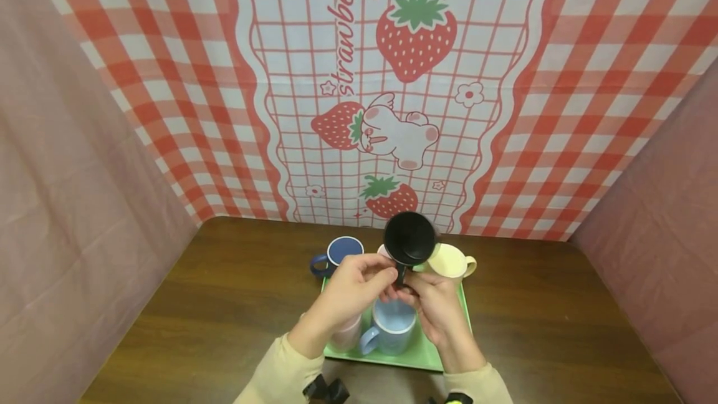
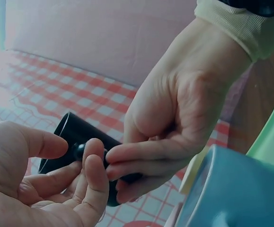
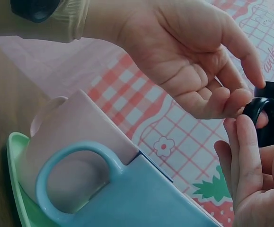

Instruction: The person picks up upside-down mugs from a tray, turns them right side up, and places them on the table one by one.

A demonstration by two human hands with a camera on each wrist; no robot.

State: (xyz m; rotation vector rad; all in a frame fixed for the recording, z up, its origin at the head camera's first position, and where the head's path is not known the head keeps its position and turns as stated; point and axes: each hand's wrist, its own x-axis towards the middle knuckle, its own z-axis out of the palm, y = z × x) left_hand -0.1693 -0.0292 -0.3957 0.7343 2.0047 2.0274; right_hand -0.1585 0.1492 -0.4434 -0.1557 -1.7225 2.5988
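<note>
A black mug is held up above the green tray, its open top facing the head camera and its handle pointing down toward the person. My left hand pinches the handle from the left, with a fingertip showing through the loop in the right wrist view. From the other side my right hand holds the mug with curled fingers around the handle and lower body. Both hands' fingertips meet at the handle. Right below them stands a light blue mug, and a pink mug is partly hidden by the left forearm.
The green tray lies on a brown wooden table. Toward its back stand a dark blue mug at left and a pale yellow mug at right. Another pale mug peeks out behind the black one. A strawberry-print cloth hangs behind.
</note>
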